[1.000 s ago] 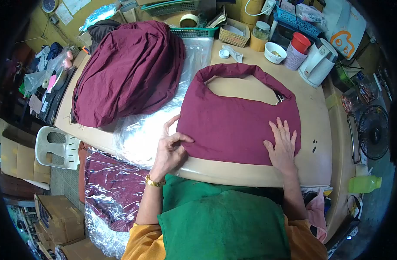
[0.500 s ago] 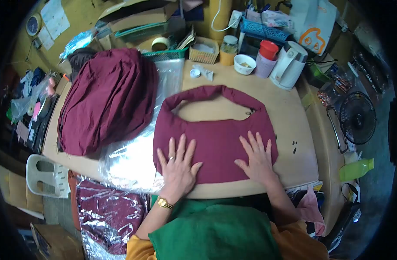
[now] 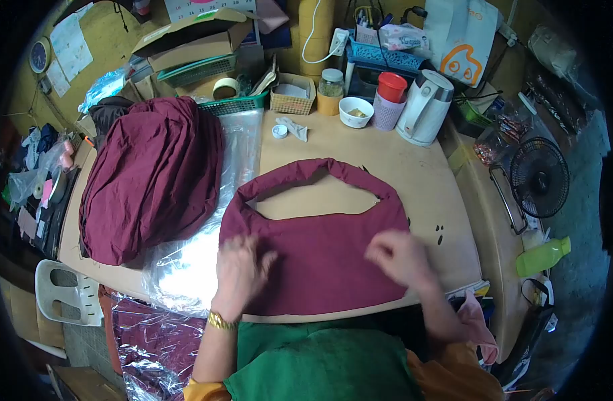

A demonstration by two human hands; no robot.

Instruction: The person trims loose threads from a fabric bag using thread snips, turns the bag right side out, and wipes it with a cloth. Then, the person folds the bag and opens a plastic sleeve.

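A maroon fabric shoulder bag [image 3: 320,260] lies flat on the table, its padded strap arched away from me. My left hand [image 3: 241,271], with a gold watch at the wrist, is over the bag's left edge; motion blurs its fingers. Over the right part of the bag is my right hand [image 3: 403,259], its fingers curled in toward the thumb with nothing visible in them. Whether either hand touches the cloth is unclear. Left of the bag, a heap of maroon fabric [image 3: 152,174] rests partly on clear plastic sheets [image 3: 179,274].
A white kettle [image 3: 425,107], a lidded cup [image 3: 388,110], a white bowl [image 3: 356,112] and a jar [image 3: 330,92] line the back. A wicker basket [image 3: 293,100] stands beside them. A black fan [image 3: 539,177] is at right. Plastic-wrapped maroon fabric [image 3: 156,344] lies below the table's left edge.
Both hands were spread flat on the bag; now their fingers are drawn in, and the left has moved toward the bag's left edge. The camera view has shifted, so the scene sits lower.
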